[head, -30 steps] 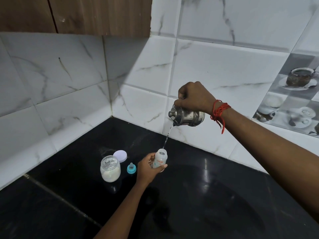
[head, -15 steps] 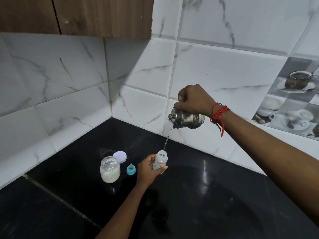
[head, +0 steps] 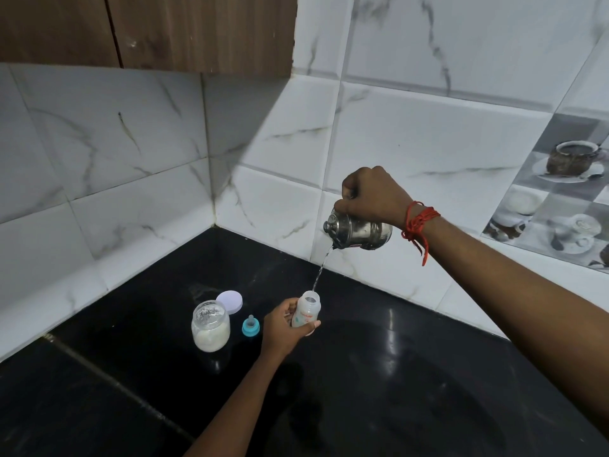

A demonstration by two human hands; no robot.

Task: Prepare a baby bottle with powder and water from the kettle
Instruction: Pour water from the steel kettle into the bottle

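My left hand (head: 284,328) grips a small clear baby bottle (head: 307,312), uncapped and upright, just above the black counter. High above it my right hand (head: 372,196) holds a shiny steel kettle (head: 359,231) tipped to the left. A thin stream of water (head: 320,272) falls from the spout into the bottle's mouth. A glass jar (head: 211,325) of white powder stands open to the left, with its pale lilac lid (head: 230,301) lying behind it. The blue bottle teat cap (head: 250,327) rests between the jar and my left hand.
The glossy black counter (head: 379,390) meets white marble wall tiles (head: 131,166) in a corner just behind the jar. A wooden cabinet (head: 184,31) hangs above on the left. Tiles with cup pictures (head: 560,192) are at the right.
The kettle and my right hand have sunk slightly lower while the water keeps flowing. The bottle stays in my left hand in the same spot.
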